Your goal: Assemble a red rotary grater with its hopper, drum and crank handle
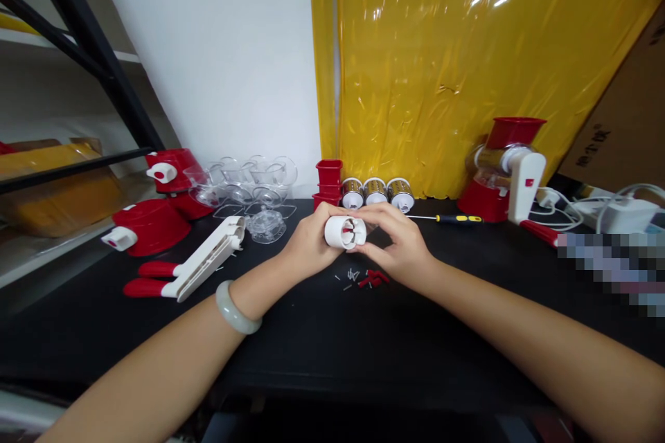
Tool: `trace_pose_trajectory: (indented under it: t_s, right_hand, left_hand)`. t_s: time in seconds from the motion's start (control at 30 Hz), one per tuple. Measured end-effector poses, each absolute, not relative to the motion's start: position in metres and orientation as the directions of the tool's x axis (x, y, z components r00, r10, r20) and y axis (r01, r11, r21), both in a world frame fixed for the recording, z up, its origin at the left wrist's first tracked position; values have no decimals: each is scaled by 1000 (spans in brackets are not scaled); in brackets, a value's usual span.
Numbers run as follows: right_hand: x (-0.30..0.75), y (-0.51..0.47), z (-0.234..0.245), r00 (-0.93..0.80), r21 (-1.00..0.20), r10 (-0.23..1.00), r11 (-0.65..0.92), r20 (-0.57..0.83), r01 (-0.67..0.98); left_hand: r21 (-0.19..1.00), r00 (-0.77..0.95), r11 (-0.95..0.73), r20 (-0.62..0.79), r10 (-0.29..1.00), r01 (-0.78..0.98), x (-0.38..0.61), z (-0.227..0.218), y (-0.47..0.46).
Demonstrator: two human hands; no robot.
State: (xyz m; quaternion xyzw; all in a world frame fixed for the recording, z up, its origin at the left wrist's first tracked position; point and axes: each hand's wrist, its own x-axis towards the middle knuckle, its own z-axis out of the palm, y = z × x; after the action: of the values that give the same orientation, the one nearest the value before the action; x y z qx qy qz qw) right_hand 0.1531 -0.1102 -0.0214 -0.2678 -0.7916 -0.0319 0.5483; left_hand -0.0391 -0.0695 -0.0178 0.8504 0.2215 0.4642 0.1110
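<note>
Both hands [313,241] [408,249] clamp a white cylinder [335,232] above what look like screws [352,275].

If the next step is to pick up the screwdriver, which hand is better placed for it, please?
Probably the right hand: the screwdriver lies on its side, while the left hand is farther away. Both hands are on the white cylindrical part.

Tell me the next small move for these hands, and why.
Perhaps the right hand should pick up a small red piece: the left hand grips the white part, and several such pieces lie loose nearby on the black table.
</note>
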Motion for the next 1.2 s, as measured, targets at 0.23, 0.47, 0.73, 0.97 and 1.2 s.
trace_pose_trajectory:
  t_s: [0.23, 0.47, 0.73, 0.97, 1.2]
  right_hand:
    - [153, -111, -21, -254, -239, 383, 857, 888, 456]
    - [153, -109, -23, -252, -243, 384, 859, 888, 452]
    - [152, -110, -23, -243, -238, 376, 858, 894, 454]
    - [153, -110, -24, -244, -225, 361, 865, 900, 448]
    - [153, -110, -22, -241, -219, 351, 868, 905, 446]
  left_hand:
    - [392, 466, -871, 736, 491, 297, -38, -19, -70]
    - [397, 464, -865, 731, 500, 306, -37, -19, -73]
    - [415, 460, -842, 707, 537, 344, -36, -21, -75]
    - [401, 459, -860, 728, 509, 316, -35, -22, -76]
    - [365, 477, -881, 742, 470, 300, -35, -21, -76]
